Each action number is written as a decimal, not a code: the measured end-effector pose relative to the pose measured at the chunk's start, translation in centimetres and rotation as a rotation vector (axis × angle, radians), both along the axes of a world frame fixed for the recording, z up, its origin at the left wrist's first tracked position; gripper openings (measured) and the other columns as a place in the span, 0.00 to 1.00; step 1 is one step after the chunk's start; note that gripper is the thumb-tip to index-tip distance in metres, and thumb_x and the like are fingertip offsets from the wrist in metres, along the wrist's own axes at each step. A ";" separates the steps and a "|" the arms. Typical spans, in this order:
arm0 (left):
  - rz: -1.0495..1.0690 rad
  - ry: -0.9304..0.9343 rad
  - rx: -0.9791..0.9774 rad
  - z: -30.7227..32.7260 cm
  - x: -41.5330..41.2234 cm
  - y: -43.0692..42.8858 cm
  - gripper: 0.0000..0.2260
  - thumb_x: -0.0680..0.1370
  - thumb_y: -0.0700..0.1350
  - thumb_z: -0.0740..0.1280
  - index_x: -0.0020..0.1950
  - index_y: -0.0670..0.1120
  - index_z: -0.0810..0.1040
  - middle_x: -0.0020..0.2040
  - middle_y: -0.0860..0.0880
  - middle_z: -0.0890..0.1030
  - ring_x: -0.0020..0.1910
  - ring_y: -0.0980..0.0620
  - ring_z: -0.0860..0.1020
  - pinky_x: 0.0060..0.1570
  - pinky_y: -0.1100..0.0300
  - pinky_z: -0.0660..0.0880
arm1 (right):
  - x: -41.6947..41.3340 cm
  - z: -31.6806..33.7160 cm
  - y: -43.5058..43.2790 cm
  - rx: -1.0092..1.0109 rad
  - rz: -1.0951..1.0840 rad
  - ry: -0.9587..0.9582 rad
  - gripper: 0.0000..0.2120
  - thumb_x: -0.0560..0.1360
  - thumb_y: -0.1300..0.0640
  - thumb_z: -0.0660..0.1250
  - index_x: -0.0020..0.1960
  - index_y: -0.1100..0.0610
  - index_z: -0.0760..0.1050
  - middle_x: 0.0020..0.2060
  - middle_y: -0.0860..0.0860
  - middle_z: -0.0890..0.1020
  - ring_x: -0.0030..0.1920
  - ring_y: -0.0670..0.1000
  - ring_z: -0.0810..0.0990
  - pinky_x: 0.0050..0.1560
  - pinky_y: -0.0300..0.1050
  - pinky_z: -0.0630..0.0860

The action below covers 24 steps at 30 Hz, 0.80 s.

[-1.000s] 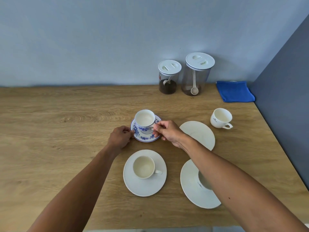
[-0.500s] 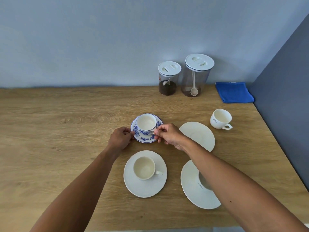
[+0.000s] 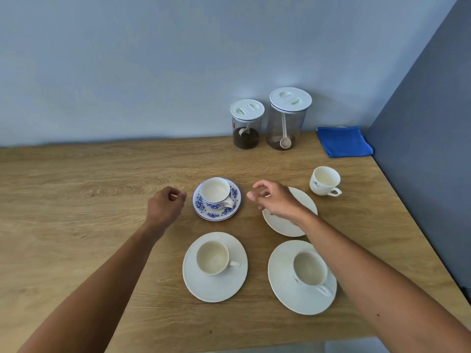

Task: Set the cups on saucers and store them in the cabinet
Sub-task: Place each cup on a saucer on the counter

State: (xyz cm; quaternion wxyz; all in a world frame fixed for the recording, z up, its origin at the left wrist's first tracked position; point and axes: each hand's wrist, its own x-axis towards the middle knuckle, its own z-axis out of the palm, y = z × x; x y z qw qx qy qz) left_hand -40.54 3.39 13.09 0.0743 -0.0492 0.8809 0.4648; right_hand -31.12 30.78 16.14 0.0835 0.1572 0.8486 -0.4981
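A blue-flowered cup (image 3: 215,193) stands on its matching saucer (image 3: 204,208) at the table's middle. My left hand (image 3: 165,206) hovers just left of that saucer, fingers loosely curled and holding nothing. My right hand (image 3: 276,201) hangs to the saucer's right, fingers apart and holding nothing, above a bare white saucer (image 3: 303,225). Nearer me, a cream cup (image 3: 212,258) sits on a white saucer (image 3: 216,286), and another cup (image 3: 309,268) sits on a second white saucer (image 3: 283,284). A lone white cup (image 3: 325,180) stands directly on the table at the right.
Two lidded jars, a small one (image 3: 246,124) and a tall one (image 3: 287,119), stand at the back against the wall, each with a scoop inside. A folded blue cloth (image 3: 344,141) lies in the back right corner. A dark wall panel (image 3: 433,138) borders the wooden table (image 3: 76,200) on the right.
The blue-flowered cup has been lowered onto its saucer. Both hands have let go and drawn apart, the left to the left, the right to the right.
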 end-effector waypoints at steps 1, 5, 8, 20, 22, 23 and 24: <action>-0.012 0.028 0.001 0.8 -0.3 0.4 0.05 0.78 0.49 0.68 0.44 0.48 0.79 0.39 0.44 0.84 0.29 0.51 0.78 0.36 0.59 0.76 | 0.7 0.3 1.4 0.010 -0.035 0.012 0.17 0.77 0.44 0.69 0.62 0.51 0.74 0.49 0.50 0.83 0.45 0.51 0.86 0.39 0.41 0.74; -0.132 0.108 -0.001 3.7 -1.1 4.2 0.05 0.77 0.49 0.68 0.45 0.49 0.80 0.37 0.48 0.84 0.31 0.51 0.79 0.39 0.54 0.79 | 3.9 0.5 6.5 0.010 -0.216 0.033 0.16 0.76 0.44 0.70 0.59 0.50 0.76 0.48 0.49 0.83 0.43 0.48 0.85 0.38 0.42 0.75; -0.283 0.127 0.005 5.1 -0.6 8.8 0.06 0.77 0.49 0.68 0.47 0.47 0.80 0.37 0.48 0.83 0.30 0.52 0.79 0.38 0.55 0.78 | 6.3 0.3 9.5 0.017 -0.347 0.056 0.14 0.75 0.45 0.71 0.56 0.50 0.78 0.44 0.50 0.85 0.39 0.48 0.84 0.38 0.42 0.73; -0.499 -0.009 -0.302 0.7 3.3 19.7 0.09 0.77 0.46 0.67 0.55 0.44 0.79 0.48 0.45 0.81 0.45 0.46 0.77 0.43 0.58 0.73 | 8.9 -1.4 14.2 0.042 -0.624 0.089 0.11 0.78 0.48 0.68 0.54 0.54 0.76 0.42 0.51 0.84 0.32 0.46 0.79 0.27 0.34 0.71; -0.522 -0.029 -0.356 -0.2 3.8 19.7 0.10 0.77 0.46 0.66 0.56 0.43 0.78 0.50 0.44 0.79 0.47 0.45 0.77 0.44 0.57 0.72 | 8.5 -1.7 14.1 0.039 -0.606 0.072 0.10 0.79 0.49 0.67 0.56 0.53 0.77 0.40 0.50 0.84 0.31 0.46 0.79 0.27 0.35 0.70; -0.529 -0.039 -0.377 -0.5 4.0 19.7 0.11 0.77 0.46 0.66 0.57 0.43 0.77 0.51 0.44 0.79 0.49 0.45 0.78 0.44 0.56 0.73 | 8.3 -1.7 14.1 0.037 -0.600 0.064 0.09 0.80 0.49 0.66 0.56 0.52 0.78 0.40 0.50 0.84 0.31 0.46 0.79 0.27 0.36 0.71; -0.533 -0.049 -0.390 -0.9 4.0 19.6 0.11 0.77 0.46 0.66 0.57 0.43 0.77 0.52 0.44 0.80 0.50 0.44 0.79 0.45 0.55 0.74 | 8.2 -1.8 14.0 0.032 -0.597 0.059 0.08 0.80 0.49 0.65 0.55 0.52 0.78 0.40 0.50 0.84 0.31 0.46 0.79 0.27 0.37 0.71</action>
